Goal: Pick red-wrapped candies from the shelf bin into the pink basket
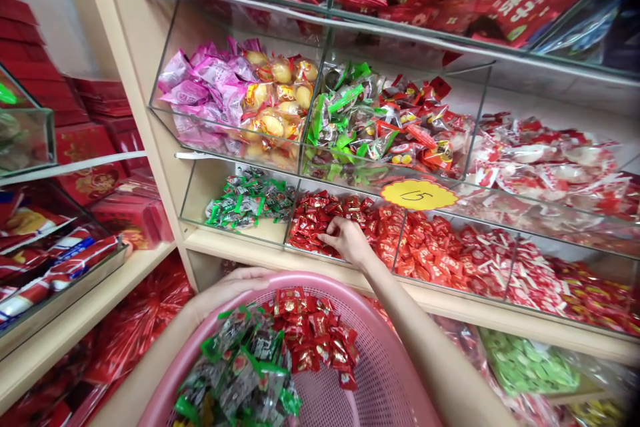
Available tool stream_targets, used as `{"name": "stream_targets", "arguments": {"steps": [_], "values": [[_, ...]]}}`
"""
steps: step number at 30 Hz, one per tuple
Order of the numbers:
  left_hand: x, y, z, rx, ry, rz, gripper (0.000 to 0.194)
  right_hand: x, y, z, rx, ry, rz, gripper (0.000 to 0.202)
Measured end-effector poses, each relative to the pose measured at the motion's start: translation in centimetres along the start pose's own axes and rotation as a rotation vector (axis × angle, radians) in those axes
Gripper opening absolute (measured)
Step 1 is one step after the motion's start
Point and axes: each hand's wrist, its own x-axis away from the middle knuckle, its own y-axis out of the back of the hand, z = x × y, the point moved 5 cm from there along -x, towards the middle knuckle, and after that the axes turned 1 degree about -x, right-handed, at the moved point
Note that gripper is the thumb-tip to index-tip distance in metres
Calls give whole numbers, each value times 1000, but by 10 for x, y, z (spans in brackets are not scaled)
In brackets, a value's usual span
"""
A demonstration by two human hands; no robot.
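A pink plastic basket [373, 333] is tilted below the shelf, with green-and-clear wrapped candies [245, 367] on its left and red wrapped candies [313, 330] near its far side. My left hand [233, 290] grips the basket's rim at the upper left. Above the basket, my right hand [346, 240] reaches into a clear bin of dark red candies [320, 207]. Its thumb and fingers are curled together at the candies, and whatever they may hold is too small to make out.
Left of that bin are small green candies [250, 197]; orange-red candies [430, 247] lie to the right. A yellow price tag [419, 194] hangs above. Glass-fronted bins [210, 83] of larger sweets fill the upper shelf. A wooden upright [125, 73] stands at left.
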Motion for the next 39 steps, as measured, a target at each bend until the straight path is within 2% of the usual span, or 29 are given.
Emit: {"name": "stream_targets", "arguments": {"steps": [5,10,14,22,30,35,39], "values": [[-2,2,4,-24,-31,32,45,0,-2,-1,-8,7,11,26],[-1,4,3,-53,-44,-31,43,0,-4,1,-61,58,38,24],[-1,0,2,-18,-32,23,44,1,-2,5,-51,114,27,24],[-3,-3,3,32,7,62,40,0,-6,3,-97,97,74,25],[-4,-2,4,18,9,20,39,-1,-6,4,-153,68,80,20],[-5,0,3,-48,-28,22,35,10,12,12,-160,62,137,19],[-2,0,4,1,-13,3,35,50,40,31,-132,158,74,15]]}}
